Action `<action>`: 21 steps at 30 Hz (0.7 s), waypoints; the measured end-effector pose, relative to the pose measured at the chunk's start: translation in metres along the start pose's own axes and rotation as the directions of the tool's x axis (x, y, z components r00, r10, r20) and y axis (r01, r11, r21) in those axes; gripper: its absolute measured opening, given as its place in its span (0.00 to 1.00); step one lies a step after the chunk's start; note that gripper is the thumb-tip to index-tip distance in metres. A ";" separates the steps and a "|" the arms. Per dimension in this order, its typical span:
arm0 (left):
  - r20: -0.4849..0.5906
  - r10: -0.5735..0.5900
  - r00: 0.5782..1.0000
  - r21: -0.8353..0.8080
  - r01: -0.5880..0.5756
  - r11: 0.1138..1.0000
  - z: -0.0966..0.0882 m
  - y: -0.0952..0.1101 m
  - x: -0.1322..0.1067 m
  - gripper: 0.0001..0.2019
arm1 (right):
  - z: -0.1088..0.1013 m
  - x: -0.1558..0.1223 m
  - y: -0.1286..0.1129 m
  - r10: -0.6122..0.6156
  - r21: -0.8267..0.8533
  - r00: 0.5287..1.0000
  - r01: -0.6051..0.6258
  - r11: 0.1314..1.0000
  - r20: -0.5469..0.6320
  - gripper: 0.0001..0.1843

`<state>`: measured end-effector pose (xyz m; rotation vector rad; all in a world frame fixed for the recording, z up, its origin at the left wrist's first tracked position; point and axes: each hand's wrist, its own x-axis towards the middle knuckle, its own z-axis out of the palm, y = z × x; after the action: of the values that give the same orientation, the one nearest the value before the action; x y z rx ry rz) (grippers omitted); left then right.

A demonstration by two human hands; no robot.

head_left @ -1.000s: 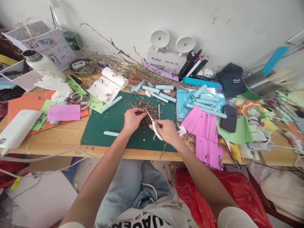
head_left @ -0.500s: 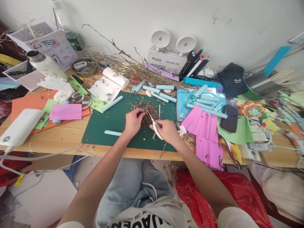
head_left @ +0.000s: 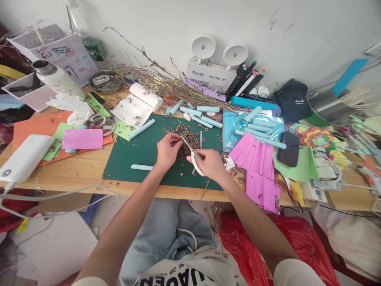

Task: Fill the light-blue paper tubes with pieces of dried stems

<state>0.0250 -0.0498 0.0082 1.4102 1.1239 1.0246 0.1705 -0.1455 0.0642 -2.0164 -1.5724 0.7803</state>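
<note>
Scissors [head_left: 195, 161] with white handles are in my right hand [head_left: 210, 163], its fingers around the handles. Their blades point up and left, the tips close to the fingertips of my left hand [head_left: 167, 151]. That hand is closed in a pinch; whatever lies between its thumb and finger is too small to make out. Beneath both hands spreads a heap of brown dried plant bits [head_left: 191, 140] on a green cutting mat [head_left: 122, 163]. A light blue paper tube [head_left: 141, 167] lies beside my left wrist, and a thin stick [head_left: 205, 188] lies near my right wrist.
Dry branches [head_left: 166, 85] stretch along the back, before a white emergency lamp [head_left: 210, 75]. Several blue tubes [head_left: 208, 109] lie behind the heap. Pink paper strips [head_left: 253, 153] and a phone [head_left: 288, 149] are at right; a power bank [head_left: 26, 157] and bottle [head_left: 58, 79] stand left.
The scissor blades have turned slightly, their tips now a little lower and nearer my left fingertips. Both hands stay almost in place, and the view has shifted slightly.
</note>
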 end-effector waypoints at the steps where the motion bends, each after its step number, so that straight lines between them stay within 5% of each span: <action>1: 0.000 0.000 1.000 0.019 0.000 1.000 0.000 0.000 0.000 0.06 | 0.000 0.000 0.000 -0.010 0.007 1.000 0.010 1.000 -0.003 0.21; 21: 0.003 -0.067 0.998 -0.029 0.067 0.997 0.000 0.000 0.003 0.06 | 0.003 0.001 0.002 -0.002 0.111 0.999 -0.003 0.994 0.046 0.26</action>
<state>0.0258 -0.0471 0.0084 1.3413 1.1428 0.9880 0.1701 -0.1445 0.0611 -1.9323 -1.5182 0.9007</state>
